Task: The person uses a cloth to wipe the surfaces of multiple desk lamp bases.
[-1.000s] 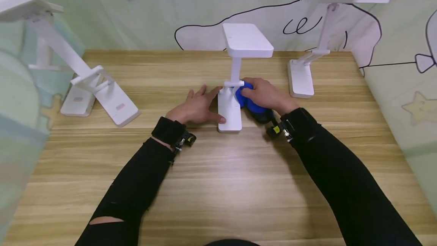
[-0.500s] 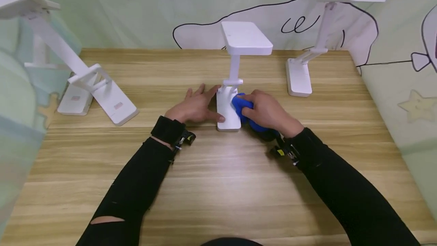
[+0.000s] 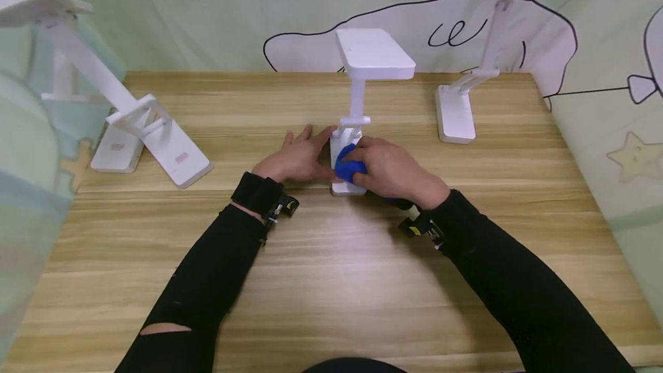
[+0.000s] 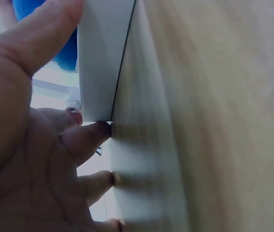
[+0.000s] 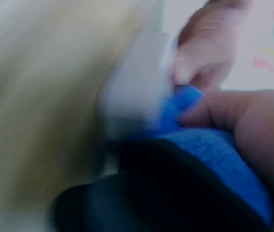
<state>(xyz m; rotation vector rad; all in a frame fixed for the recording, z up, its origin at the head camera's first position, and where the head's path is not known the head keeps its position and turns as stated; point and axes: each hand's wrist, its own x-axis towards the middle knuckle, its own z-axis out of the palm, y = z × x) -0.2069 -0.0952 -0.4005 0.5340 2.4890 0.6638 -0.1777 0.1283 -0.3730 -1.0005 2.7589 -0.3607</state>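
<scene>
- Since the frame half a second ago, the right hand [image 3: 391,168] has swept a blue cloth [image 3: 351,168] leftward, from the lamp base's right edge across its top.
- At frame centre, the white desk lamp [image 3: 357,99] stands upright on a wood-grain table [image 3: 321,286]; it looks light and rigid, its slim arm likely delicate, its smooth base [image 3: 348,190] the surer hold.
- The right hand grips the cloth, apparently soft and pliant.
- The left hand [image 3: 300,157], fingers spread, steadies the base's left side, its place unchanged.
</scene>
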